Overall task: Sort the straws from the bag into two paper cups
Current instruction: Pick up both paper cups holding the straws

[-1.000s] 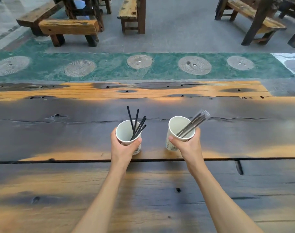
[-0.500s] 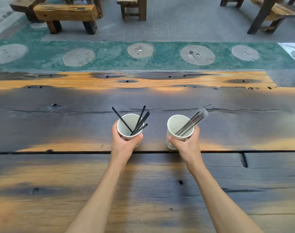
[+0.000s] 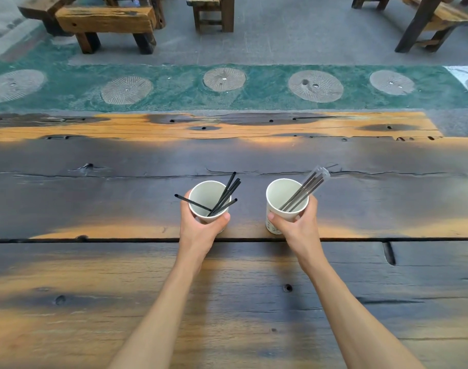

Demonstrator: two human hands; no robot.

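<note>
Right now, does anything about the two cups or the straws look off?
One black straw in the left cup leans out over the left rim, away from the others. In the right cup, the straws sit inside a clear bag.

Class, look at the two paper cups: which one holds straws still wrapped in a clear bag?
The right-hand cup, gripped by the right hand: its straws sit bundled in a clear bag. The left cup's straws are loose.

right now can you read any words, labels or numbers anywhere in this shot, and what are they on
No text can be read.
Right paper cup: a small dark print low on its wall, beside the right hand, too small and blurred to read.
Left paper cup: no print visible.
</note>
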